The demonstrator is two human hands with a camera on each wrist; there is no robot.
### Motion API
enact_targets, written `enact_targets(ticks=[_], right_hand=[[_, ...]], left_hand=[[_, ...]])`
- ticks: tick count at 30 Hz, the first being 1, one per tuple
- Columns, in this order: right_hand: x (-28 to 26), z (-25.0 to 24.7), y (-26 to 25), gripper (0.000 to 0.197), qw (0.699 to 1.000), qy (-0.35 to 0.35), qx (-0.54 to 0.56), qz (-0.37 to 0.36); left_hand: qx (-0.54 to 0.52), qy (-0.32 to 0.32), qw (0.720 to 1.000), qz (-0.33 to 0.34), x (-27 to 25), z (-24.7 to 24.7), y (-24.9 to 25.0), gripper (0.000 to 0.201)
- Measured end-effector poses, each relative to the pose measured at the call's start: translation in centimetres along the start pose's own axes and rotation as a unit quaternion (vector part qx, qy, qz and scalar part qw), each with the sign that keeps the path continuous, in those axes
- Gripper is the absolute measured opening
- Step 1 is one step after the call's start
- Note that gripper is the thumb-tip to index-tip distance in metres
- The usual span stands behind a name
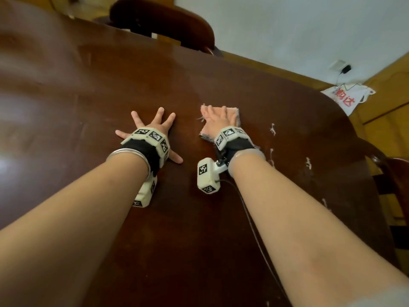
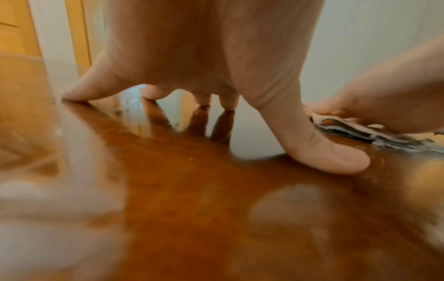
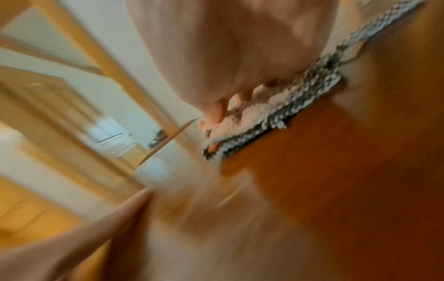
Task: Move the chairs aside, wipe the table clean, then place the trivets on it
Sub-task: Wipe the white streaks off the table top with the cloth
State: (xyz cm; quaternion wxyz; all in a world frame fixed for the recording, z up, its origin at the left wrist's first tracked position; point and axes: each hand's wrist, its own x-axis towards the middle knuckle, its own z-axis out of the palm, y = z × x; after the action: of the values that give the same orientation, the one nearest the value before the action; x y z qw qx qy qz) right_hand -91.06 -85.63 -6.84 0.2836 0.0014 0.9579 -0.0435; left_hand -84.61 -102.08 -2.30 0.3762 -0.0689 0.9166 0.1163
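A glossy dark brown table (image 1: pixel 88 89) fills the head view. My left hand (image 1: pixel 152 127) lies spread on it, fingertips and thumb (image 2: pixel 336 159) pressing the wood. Just to its right, my right hand (image 1: pixel 218 119) presses flat on a pink cloth (image 1: pixel 234 114) with a grey underside (image 3: pixel 276 114). Straight fingers lie on the cloth, which rests on the table. White smears (image 1: pixel 308 163) mark the wood right of the cloth. A dark wooden chair (image 1: pixel 163 23) stands at the far edge. No trivets are in view.
Another dark chair (image 1: pixel 391 173) stands at the table's right edge. A white bag with red print (image 1: pixel 347 98) lies on the floor by the wall, under a socket with a plugged charger (image 1: pixel 345 68). A cable (image 1: pixel 250 213) runs from my right wrist camera.
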Motion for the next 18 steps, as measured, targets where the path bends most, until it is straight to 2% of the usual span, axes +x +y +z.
enact_targets(ticks=[3, 6, 7, 9, 11, 13, 16, 18], right_hand=[[-5.0, 1.0, -2.7, 0.082, 0.998, -0.021, -0.019, -0.061], [-9.9, 1.7, 1.1, 0.061, 0.995, -0.03, -0.006, -0.091], [-10.4, 1.5, 2.8, 0.055, 0.996, -0.026, 0.0, -0.087], [-9.1, 0.3, 4.6, 0.051, 0.999, -0.022, 0.014, -0.035], [-7.4, -0.9, 3.5, 0.052, 0.999, -0.013, 0.03, 0.02], [-6.0, -1.2, 0.7, 0.054, 0.999, 0.0, 0.027, 0.021], [-6.2, -0.4, -2.4, 0.058, 0.998, 0.005, -0.015, -0.062], [-8.5, 1.1, -1.6, 0.06, 0.992, -0.008, -0.05, -0.119]], left_hand=[[0.001, -0.001, 1.0, -0.002, 0.0, 0.0, 0.1, 0.142], [-0.006, -0.009, 1.0, 0.004, -0.1, -0.1, -0.1, 0.142], [-0.008, -0.009, 1.0, 0.005, -0.2, -0.2, -0.2, 0.142], [-0.011, -0.006, 1.0, 0.008, -0.3, -0.2, -0.1, 0.141], [-0.016, -0.006, 1.0, 0.009, -0.3, -0.2, -0.1, 0.141], [-0.018, -0.008, 1.0, 0.008, -0.2, -0.2, -0.2, 0.141], [-0.008, -0.004, 1.0, 0.004, 0.1, -0.1, -0.2, 0.141], [-0.008, -0.007, 1.0, 0.002, 0.1, -0.1, -0.2, 0.14]])
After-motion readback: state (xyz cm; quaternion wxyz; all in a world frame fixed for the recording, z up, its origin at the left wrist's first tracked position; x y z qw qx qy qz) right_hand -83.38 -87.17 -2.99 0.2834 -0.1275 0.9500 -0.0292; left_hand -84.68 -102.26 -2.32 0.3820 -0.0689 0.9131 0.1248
